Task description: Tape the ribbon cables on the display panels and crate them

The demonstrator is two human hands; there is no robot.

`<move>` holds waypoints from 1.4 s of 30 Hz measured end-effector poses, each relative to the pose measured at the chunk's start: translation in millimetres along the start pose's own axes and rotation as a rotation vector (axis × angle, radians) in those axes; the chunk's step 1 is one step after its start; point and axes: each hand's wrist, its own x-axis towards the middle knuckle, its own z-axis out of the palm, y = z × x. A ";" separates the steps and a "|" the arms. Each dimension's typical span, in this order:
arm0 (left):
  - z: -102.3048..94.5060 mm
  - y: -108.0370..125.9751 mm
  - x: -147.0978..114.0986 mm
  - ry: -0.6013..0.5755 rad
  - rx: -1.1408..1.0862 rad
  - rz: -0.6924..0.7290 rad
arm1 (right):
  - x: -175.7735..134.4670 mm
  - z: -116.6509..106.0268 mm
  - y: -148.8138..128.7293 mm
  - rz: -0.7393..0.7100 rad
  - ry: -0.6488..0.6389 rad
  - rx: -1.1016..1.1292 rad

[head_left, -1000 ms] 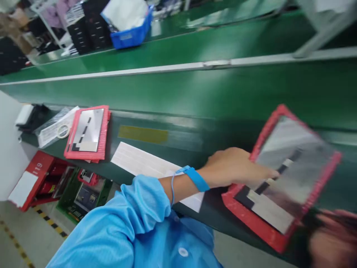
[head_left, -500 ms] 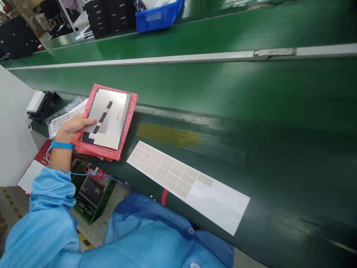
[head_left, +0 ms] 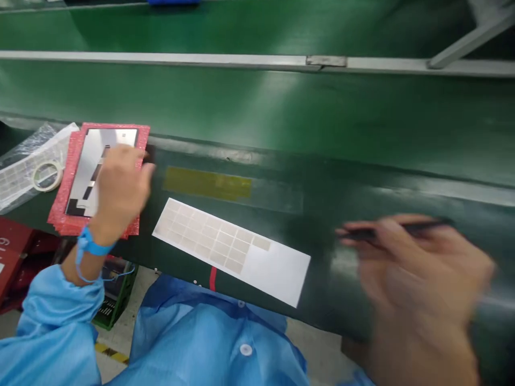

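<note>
Over the right part of a silver display panel [head_left: 82, 171] hovers my left hand [head_left: 123, 182], with a blue wrist strap [head_left: 94, 245]. Its thumb stands apart from the loosely bent fingers, and I see nothing held in them. The panel, with a black-and-silver strip across its back, lies on a stack of pink bubble-wrap sheets [head_left: 60, 198]. My right hand [head_left: 418, 268], blurred by motion, grips a slim black pen-like tool [head_left: 362, 235] pointing left; its exact kind is smeared. Between the hands lies a white label sheet [head_left: 277, 268] with rows of pale rectangular stickers.
A roll of cream tape [head_left: 47, 176] rests on a plastic-covered label sheet [head_left: 20, 177] at the left. Yellow tape [head_left: 207, 183] is stuck to the green bench [head_left: 322, 128]. A metal rail [head_left: 161, 59] runs across the back. Below the left edge stands a green crate [head_left: 116, 305].
The panel and pink stack have been set down on the bench, and my left hand has let go of them. My right hand has come into view with the black tool. The view has turned right.
</note>
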 end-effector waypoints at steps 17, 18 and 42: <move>112.7 108.3 7.0 -0.428 -0.306 0.392 | 41.3 92.4 55.8 -0.145 -0.447 -0.036; 112.3 109.2 7.4 -0.438 -0.306 0.391 | 41.2 92.6 54.7 -0.150 -0.445 -0.045; 118.9 107.4 7.5 -0.387 -0.308 0.381 | 52.1 100.2 59.6 -0.049 -0.484 -0.130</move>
